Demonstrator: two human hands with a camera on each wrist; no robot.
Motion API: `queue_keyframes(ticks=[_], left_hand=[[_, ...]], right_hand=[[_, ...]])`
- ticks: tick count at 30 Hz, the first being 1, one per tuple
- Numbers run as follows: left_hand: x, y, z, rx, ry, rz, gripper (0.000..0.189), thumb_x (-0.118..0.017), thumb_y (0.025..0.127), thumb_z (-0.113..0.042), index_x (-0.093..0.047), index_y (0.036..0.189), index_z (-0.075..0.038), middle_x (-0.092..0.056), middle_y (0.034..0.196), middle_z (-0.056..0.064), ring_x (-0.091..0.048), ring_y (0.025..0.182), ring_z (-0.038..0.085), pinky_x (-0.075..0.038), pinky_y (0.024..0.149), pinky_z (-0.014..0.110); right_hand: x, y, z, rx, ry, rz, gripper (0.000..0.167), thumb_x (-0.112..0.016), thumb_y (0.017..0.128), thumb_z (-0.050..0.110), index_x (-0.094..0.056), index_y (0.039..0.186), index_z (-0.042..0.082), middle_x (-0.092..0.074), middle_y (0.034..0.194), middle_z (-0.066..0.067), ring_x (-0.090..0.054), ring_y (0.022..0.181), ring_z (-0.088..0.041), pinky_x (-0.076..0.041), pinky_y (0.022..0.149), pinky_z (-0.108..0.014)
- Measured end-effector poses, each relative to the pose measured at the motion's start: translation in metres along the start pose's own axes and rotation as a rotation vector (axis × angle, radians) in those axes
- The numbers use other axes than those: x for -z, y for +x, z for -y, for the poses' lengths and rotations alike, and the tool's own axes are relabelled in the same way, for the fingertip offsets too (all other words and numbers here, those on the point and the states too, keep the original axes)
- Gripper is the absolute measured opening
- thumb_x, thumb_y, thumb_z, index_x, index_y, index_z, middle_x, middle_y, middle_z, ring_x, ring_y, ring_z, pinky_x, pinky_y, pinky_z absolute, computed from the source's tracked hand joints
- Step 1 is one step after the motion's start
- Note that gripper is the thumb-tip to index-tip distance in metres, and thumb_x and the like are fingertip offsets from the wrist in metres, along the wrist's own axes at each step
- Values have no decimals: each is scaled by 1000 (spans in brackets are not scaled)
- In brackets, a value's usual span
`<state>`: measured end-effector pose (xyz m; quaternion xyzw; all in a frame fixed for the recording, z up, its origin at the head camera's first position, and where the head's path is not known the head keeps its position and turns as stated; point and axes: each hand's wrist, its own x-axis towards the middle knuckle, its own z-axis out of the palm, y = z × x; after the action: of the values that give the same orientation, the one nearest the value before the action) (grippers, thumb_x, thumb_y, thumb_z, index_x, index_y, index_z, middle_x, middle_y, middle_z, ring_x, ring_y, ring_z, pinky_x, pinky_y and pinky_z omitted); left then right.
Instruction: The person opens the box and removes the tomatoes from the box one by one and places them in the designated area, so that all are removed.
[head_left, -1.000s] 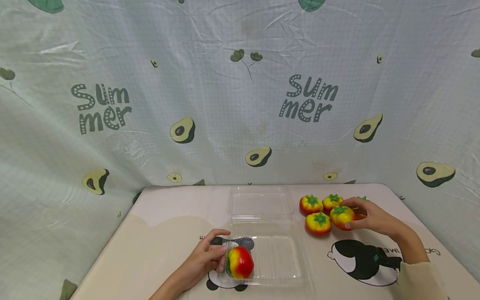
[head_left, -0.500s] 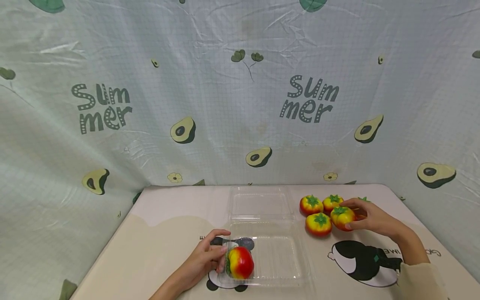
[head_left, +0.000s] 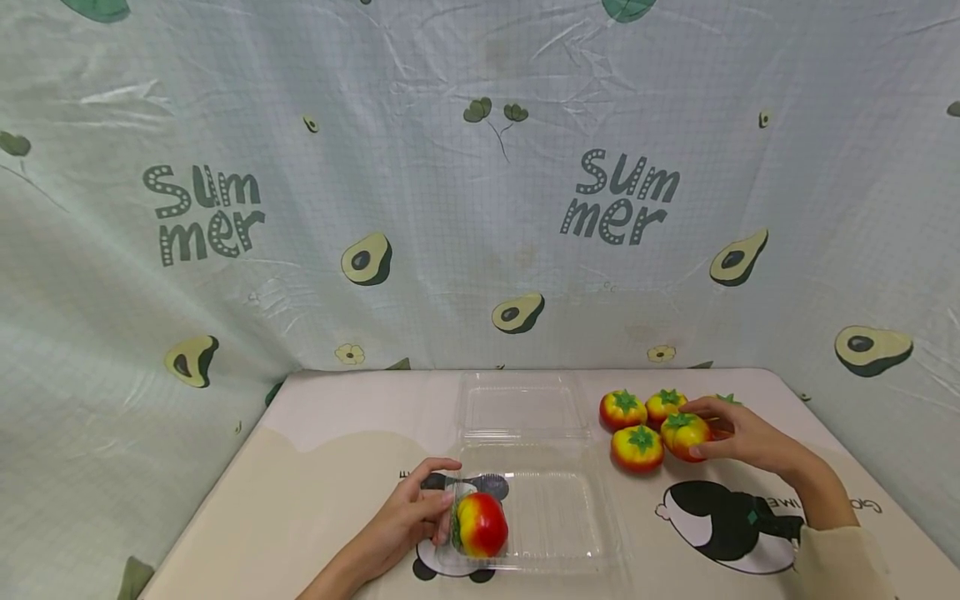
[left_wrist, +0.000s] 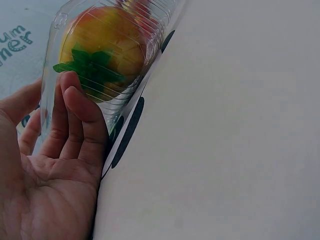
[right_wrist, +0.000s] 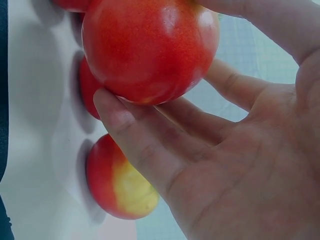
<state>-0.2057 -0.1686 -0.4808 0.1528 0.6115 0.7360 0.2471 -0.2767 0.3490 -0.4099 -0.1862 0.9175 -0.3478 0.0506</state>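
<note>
A clear plastic clamshell container (head_left: 551,517) lies unfolded at the near middle of the table. My left hand (head_left: 408,517) grips its left wall, thumb on one side and fingers bent against the plastic. Just inside that wall, a red-and-yellow tomato (head_left: 483,525) lies on its side, its green leafy top (left_wrist: 90,70) facing the left fingers. Over on the right, my right hand (head_left: 750,437) holds another tomato (head_left: 684,435) between thumb and fingers, green top upward. Its smooth red underside (right_wrist: 150,50) fills the upper part of the right wrist view.
Several more tomatoes, such as the nearest one (head_left: 637,449), stand beside the held one. The container's flat lid (head_left: 525,408) extends toward the back. A printed cloth (head_left: 450,250) hangs behind the table (head_left: 322,467).
</note>
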Motion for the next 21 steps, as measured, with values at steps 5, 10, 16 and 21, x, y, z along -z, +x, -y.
queue_keyframes(ticks=[5, 10, 16, 21], left_hand=[[0, 0, 1, -8, 4, 4, 54, -45, 110, -17, -19, 155, -2, -65, 76, -6, -59, 67, 9, -55, 71, 21], [1, 0, 2, -16, 3, 5, 52, -44, 110, -16, -21, 155, -2, -64, 76, -5, -58, 68, 9, -55, 71, 21], [1, 0, 2, -17, -5, 5, 52, -44, 110, -16, -21, 154, -2, -64, 76, -5, -58, 67, 9, -55, 70, 21], [0, 0, 2, -15, -5, 3, 52, -44, 110, -16, -21, 154, -2, -64, 76, -5, -58, 67, 9, -55, 70, 21]], right_hand=[[-2, 0, 0, -14, -9, 10, 60, -79, 87, 29, -57, 137, 3, -60, 136, -23, -58, 121, -36, -53, 95, -30], [-2, 0, -1, -17, -23, 4, 59, -78, 88, 30, -58, 137, 5, -60, 136, -23, -58, 121, -36, -51, 91, -20], [-3, -1, -2, -35, -14, 20, 61, -78, 88, 32, -58, 138, 4, -59, 138, -25, -57, 123, -37, -49, 89, -16], [-3, 0, -2, -41, 2, 34, 64, -78, 87, 33, -57, 139, 2, -58, 138, -26, -56, 122, -36, -50, 89, -16]])
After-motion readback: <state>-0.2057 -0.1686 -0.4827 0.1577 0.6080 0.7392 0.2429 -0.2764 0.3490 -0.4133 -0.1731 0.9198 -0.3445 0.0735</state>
